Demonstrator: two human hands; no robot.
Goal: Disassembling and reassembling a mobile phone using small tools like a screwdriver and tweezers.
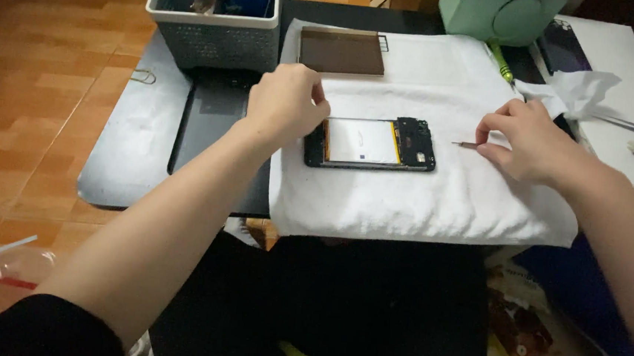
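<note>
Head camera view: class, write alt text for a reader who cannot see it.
A left hand steadies an opened phone on a white towel, while the right hand holds a thin metal tool beside it. A grey basket stands behind.

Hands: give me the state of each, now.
Left hand: curled, fingers on the opened phone's left end.
Right hand: closed, pinching a thin metal tool.

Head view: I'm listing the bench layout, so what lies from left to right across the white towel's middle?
Left hand → opened phone → thin metal tool → right hand, all over the white towel.
</note>
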